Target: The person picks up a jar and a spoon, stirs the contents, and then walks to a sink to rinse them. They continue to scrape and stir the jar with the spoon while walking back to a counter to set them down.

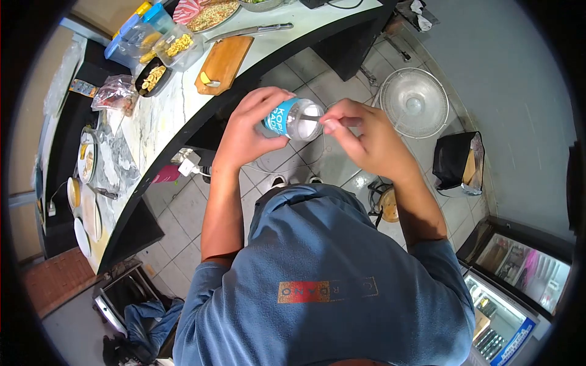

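Observation:
My left hand (251,131) is wrapped round a clear jar (297,127) with a blue label, tilted so its open mouth faces right. Something white shows inside the jar. Between the thumb and fingers of my right hand (369,137) is a slim metal spoon-like utensil (310,118). Its far end is inside the jar, so I cannot make out its tip. Both hands are above the floor, just off the counter's edge.
On the marble counter (165,116) lie a wooden cutting board (226,61) with a yellow piece on it, a large knife (250,32), plastic tubs (190,56) and a black dish (151,78). A wire basket (415,91) and black bag (455,160) stand to the right.

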